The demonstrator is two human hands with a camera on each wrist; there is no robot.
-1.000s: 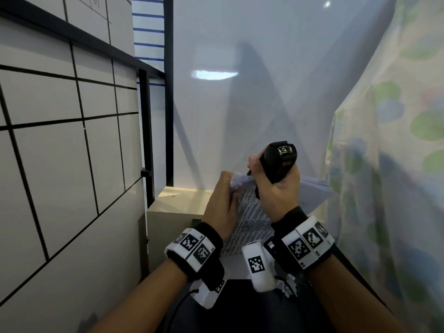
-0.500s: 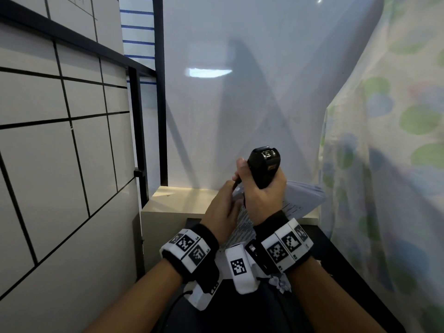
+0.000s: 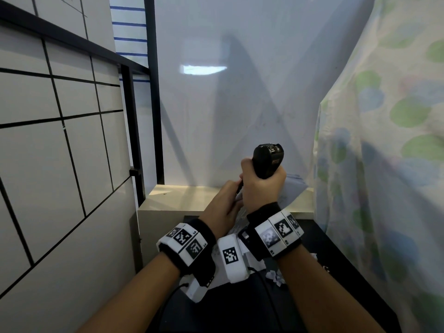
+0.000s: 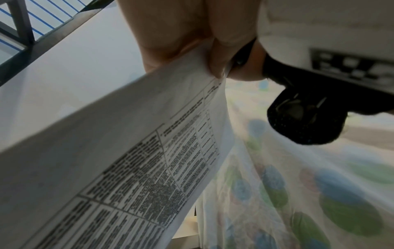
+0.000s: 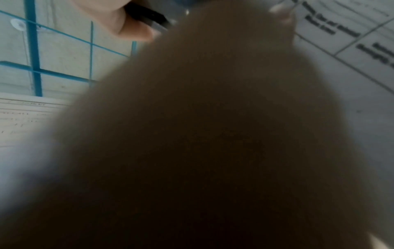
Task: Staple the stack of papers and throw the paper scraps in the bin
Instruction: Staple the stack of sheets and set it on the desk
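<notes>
My right hand (image 3: 260,186) grips a black stapler (image 3: 266,161), held upright above the dark table (image 3: 336,255). Its nose sits at the top corner of a printed paper stack (image 4: 138,168). My left hand (image 3: 227,200) pinches that same corner, thumb and finger on either side in the left wrist view, right beside the stapler (image 4: 302,118). In the head view most of the paper stack (image 3: 292,186) is hidden behind both hands. The right wrist view is largely filled by my own blurred hand, with printed paper (image 5: 351,33) at its upper right. Small white paper scraps (image 3: 275,276) lie on the table under my right forearm.
A beige ledge (image 3: 185,198) runs behind the table below a white wall. A tiled wall with a black frame (image 3: 134,140) stands on the left. A floral curtain (image 3: 384,164) hangs close on the right.
Both hands with the stapler and papers have drifted slightly lower and right in view. The papers now show less behind the hands. The grips are unchanged.
</notes>
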